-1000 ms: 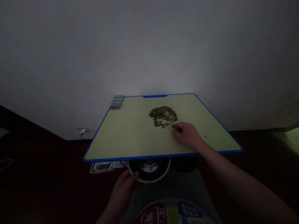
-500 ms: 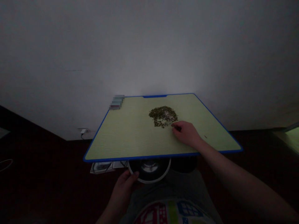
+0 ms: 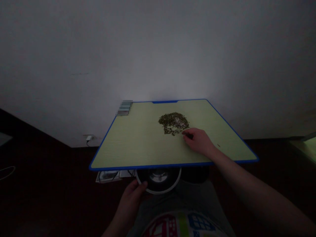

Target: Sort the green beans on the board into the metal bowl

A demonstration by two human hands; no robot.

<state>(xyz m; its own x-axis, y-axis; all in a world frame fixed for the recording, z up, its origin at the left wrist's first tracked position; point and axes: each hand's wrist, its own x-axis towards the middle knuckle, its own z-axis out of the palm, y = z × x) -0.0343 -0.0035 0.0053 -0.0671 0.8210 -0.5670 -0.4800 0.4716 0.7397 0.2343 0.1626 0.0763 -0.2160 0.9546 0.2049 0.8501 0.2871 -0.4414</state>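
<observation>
**A:** Right hand (image 3: 197, 141), what's it on?

**B:** Resting on the counter (image 3: 138, 144), just beside the near edge of a pile of small dark green beans (image 3: 172, 123). The pile sits around the middle of the counter, toward the far side. The beans are loosely spread, with bare patches showing through.

**A:** Its fingers (image 3: 187, 134)?

**B:** Drawn narrow, tips together at the edge of the pile. There's a dark bit at the tips, but it's too dim to say what.

**A:** Left hand (image 3: 130, 200)?

**B:** Below the counter's near edge, its fingers (image 3: 138, 185) curled over a white-rimmed disc (image 3: 158, 189). The counter hides the top of that disc.

**A:** Anything else on the counter?

**B:** One stray bean (image 3: 218, 145), well right of the pile. A blurred, pixelated stack (image 3: 125, 108) sits at the far left corner.

**A:** And around it?

**B:** A white plug (image 3: 88, 138) low on the wall, a white box (image 3: 107, 176) under the left edge, a pale cable (image 3: 7, 172) on the dark floor. A printed shirt (image 3: 182, 225) fills the bottom of the view. The right forearm (image 3: 247, 184) crosses the near edge.
</observation>
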